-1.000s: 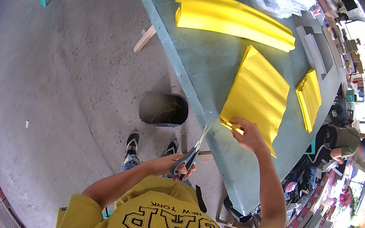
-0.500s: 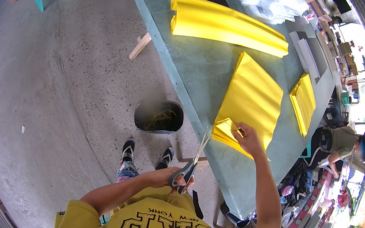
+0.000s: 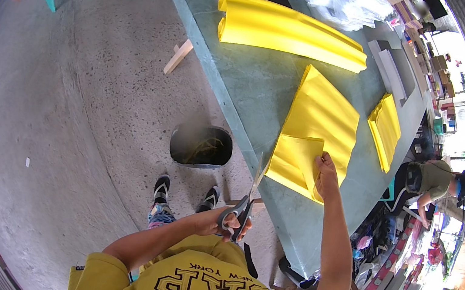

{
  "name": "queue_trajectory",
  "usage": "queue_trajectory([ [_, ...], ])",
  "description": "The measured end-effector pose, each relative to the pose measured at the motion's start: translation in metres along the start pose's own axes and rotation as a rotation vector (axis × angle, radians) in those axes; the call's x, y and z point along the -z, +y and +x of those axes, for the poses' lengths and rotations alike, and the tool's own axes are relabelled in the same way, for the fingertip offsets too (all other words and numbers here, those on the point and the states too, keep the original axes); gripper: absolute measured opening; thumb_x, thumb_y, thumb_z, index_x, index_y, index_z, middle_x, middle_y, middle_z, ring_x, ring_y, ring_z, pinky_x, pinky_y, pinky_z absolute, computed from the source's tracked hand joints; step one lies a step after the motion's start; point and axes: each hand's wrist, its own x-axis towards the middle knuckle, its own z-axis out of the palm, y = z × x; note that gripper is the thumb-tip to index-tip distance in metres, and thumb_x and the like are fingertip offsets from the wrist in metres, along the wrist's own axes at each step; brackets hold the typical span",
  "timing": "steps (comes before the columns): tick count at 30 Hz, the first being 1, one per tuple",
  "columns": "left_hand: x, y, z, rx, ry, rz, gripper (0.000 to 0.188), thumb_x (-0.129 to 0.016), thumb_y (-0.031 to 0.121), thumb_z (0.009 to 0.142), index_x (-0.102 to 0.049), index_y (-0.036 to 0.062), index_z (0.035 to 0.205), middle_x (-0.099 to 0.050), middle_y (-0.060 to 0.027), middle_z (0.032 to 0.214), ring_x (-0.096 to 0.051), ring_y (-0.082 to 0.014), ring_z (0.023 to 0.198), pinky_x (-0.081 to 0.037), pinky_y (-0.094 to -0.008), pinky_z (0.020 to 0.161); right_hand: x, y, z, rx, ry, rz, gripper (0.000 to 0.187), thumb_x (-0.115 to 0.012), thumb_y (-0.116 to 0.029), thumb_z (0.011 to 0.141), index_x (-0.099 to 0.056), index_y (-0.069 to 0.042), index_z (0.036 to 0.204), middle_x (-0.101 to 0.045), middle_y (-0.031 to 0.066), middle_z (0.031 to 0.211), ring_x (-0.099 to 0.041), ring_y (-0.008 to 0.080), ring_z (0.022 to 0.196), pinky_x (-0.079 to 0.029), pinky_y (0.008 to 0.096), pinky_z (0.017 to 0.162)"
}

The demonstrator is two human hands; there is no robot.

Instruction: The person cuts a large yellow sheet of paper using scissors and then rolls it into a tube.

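Note:
A pair of scissors (image 3: 245,203) with dark grey handles is gripped in my left hand (image 3: 214,222), fingers through the loops. Its blades point away from me, slightly apart, and the tips reach the table's edge beside the yellow sheets. My right hand (image 3: 327,176) pinches a turned-back flap (image 3: 303,155) at the near end of a stack of yellow sheet material (image 3: 325,114). That stack lies on the green table. Whether the flap is one layer or more, I cannot tell.
On the green table (image 3: 243,79) lie a long yellow roll (image 3: 291,32), a smaller folded yellow piece (image 3: 383,132) and clear plastic (image 3: 360,6). A dark round container (image 3: 201,147) stands on the floor to the left. A co-worker (image 3: 432,181) bends over things at the right.
My right hand has moved right and slightly away from me, drawing the yellow flap wider across the stack. The scissors have turned a little more upright, staying beside the table edge.

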Motion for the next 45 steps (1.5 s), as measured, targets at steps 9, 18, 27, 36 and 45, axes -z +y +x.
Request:
queue_trajectory([
  [9,-0.006,0.004,0.012,-0.069,-0.003,-0.035,0.039,-0.058,0.028,0.075,-0.051,0.0058,0.106,-0.055,-0.0048,0.087,-0.057,-0.0138,0.078,-0.042,-0.0224,0.054,0.033,0.034,0.011,0.009,0.067,0.444,0.018,-0.049,-0.013,0.090,-0.052,-0.002,0.104,-0.060,0.0072,0.102,-0.059,0.0156,0.093,-0.049,0.0263,0.084],
  [18,-0.014,0.030,0.045,-0.046,-0.112,-0.149,0.039,-0.059,0.027,0.073,-0.055,0.0027,0.103,-0.058,-0.0084,0.085,-0.058,-0.0159,0.077,-0.044,-0.0256,0.054,0.024,0.025,0.007,-0.016,0.048,0.383,0.018,-0.049,-0.015,0.090,-0.053,-0.002,0.103,-0.061,0.0057,0.100,-0.060,0.0149,0.091,-0.050,0.0255,0.081],
  [27,0.029,0.052,0.080,-0.105,-0.146,-0.300,0.050,-0.064,0.028,0.065,-0.057,-0.0011,0.105,-0.062,-0.0095,0.088,-0.059,-0.0196,0.077,-0.046,-0.0274,0.055,0.013,-0.008,0.001,-0.193,-0.178,0.179,0.033,-0.040,-0.031,0.093,-0.050,-0.001,0.105,-0.058,0.0109,0.103,-0.058,0.0190,0.094,-0.047,0.0311,0.082],
  [36,0.039,0.043,0.080,-0.079,-0.107,-0.294,0.051,-0.062,0.027,0.065,-0.056,-0.0001,0.107,-0.061,-0.0069,0.087,-0.058,-0.0174,0.075,-0.042,-0.0244,0.055,-0.033,0.031,0.052,0.752,0.294,-1.385,0.046,-0.049,-0.035,0.087,-0.044,-0.010,0.125,-0.042,0.0171,0.130,-0.039,0.0358,0.119,-0.030,0.0453,0.098],
  [45,0.031,0.022,0.054,-0.084,-0.114,-0.158,0.040,-0.056,0.021,0.076,-0.051,0.0028,0.111,-0.058,-0.0050,0.089,-0.057,-0.0140,0.077,-0.042,-0.0220,0.056,-0.051,0.050,0.017,0.559,0.203,-1.447,0.054,-0.040,-0.039,0.089,-0.033,-0.011,0.134,-0.028,0.0155,0.140,-0.021,0.0336,0.131,-0.014,0.0470,0.106],
])
